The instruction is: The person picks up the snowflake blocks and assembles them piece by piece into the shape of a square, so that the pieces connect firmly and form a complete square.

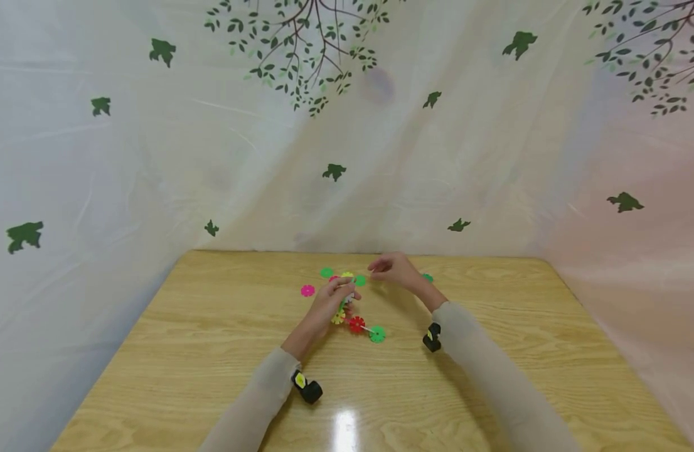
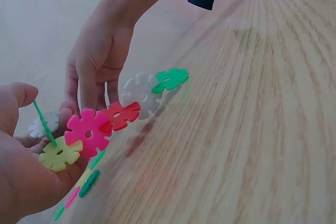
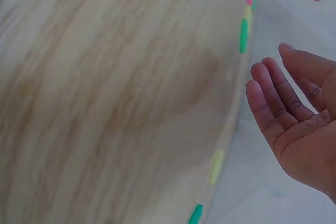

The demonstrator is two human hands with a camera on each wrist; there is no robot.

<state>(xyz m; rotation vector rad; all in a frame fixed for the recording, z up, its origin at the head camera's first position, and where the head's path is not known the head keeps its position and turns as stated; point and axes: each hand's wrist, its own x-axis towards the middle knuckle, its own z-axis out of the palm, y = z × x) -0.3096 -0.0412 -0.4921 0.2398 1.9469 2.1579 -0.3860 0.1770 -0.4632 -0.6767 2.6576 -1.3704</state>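
Note:
My left hand (image 1: 327,302) holds a chain of interlocking notched plastic discs (image 2: 88,132) over the table. In the left wrist view its thumb presses on an upright green disc slotted into a yellow disc (image 2: 60,153). From there the chain runs through pink, a red disc (image 2: 120,116) and white to a green disc (image 2: 172,79) at its far end. A white disc (image 2: 44,125) sits at the fingers, partly hidden. My right hand (image 1: 401,271) hovers right of the chain, fingers loosely bent and nothing between them (image 3: 302,124).
Loose discs lie flat near the table's back edge: a pink disc (image 1: 307,290), a green disc (image 1: 327,272), and another green disc (image 1: 361,280) between the hands. One more green disc (image 1: 428,277) shows behind the right wrist. A printed curtain (image 1: 268,207) hangs behind the wooden table (image 1: 211,351).

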